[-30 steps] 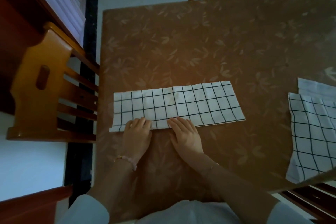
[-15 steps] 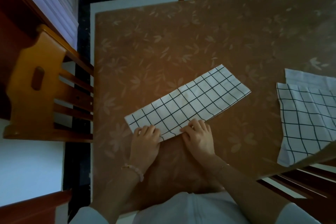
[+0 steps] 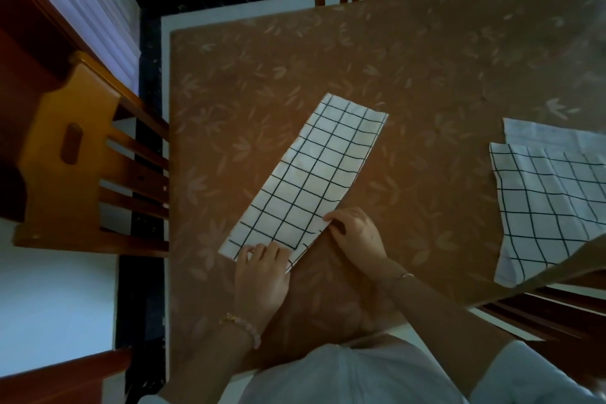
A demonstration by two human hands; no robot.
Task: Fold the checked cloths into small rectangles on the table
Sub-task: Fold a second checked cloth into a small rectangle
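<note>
I am pinching the long white black-checked cloth strip [image 3: 311, 180], lying diagonally on the brown leaf-patterned table [image 3: 295, 59], with my right hand [image 3: 357, 233]. My left hand [image 3: 262, 275] is covering its near end, and I cannot tell its grip. I am advising matching corners squarely before creasing.

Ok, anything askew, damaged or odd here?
Only mildly. The folded strip lies diagonally across the table, not square to its edge, with the left hand and right hand holding its near end. The cloths at right sit slightly offset from each other. No damage is visible.
</note>
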